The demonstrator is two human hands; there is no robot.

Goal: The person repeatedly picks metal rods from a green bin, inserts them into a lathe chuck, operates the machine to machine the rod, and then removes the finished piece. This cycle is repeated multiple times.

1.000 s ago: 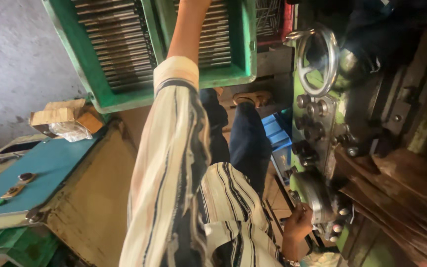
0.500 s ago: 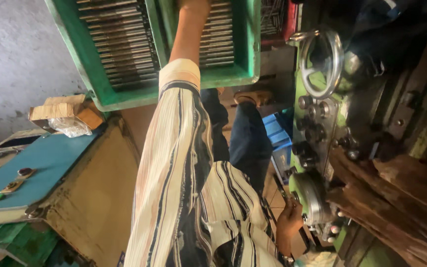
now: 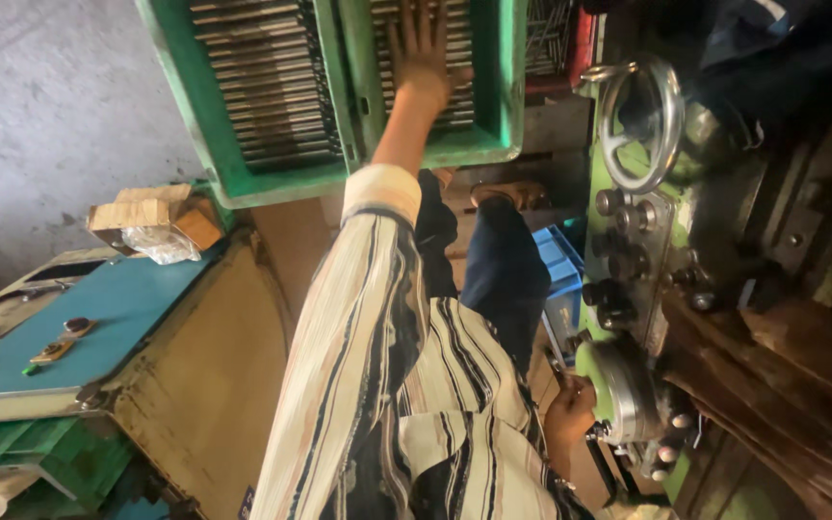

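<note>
The view is turned on its side. The person's left hand [image 3: 423,53] reaches out at the end of a striped sleeve [image 3: 358,327] into a green crate [image 3: 503,87], and it lies flat with the fingers spread on the rows of slim metal rods [image 3: 455,106] stacked there. The grip is open, not yet closed round any rod. The rods lie parallel and packed close, probably so that one can be picked off the top easily. A second green crate [image 3: 195,106] just beside it holds more of the same rods [image 3: 262,87].

The right hand [image 3: 568,416] stays down at the green machine [image 3: 628,250], resting against a round green-and-silver dial or handle [image 3: 618,390]. Its fingers seem curled toward the dial, but whether they pinch it cannot be told. Above on the machine sits a metal handwheel [image 3: 639,120] with a cluster of dark knobs [image 3: 618,260] under it.

Off to the other side stands a blue-topped table [image 3: 98,327] with a small cardboard box [image 3: 151,217] at its edge.
</note>
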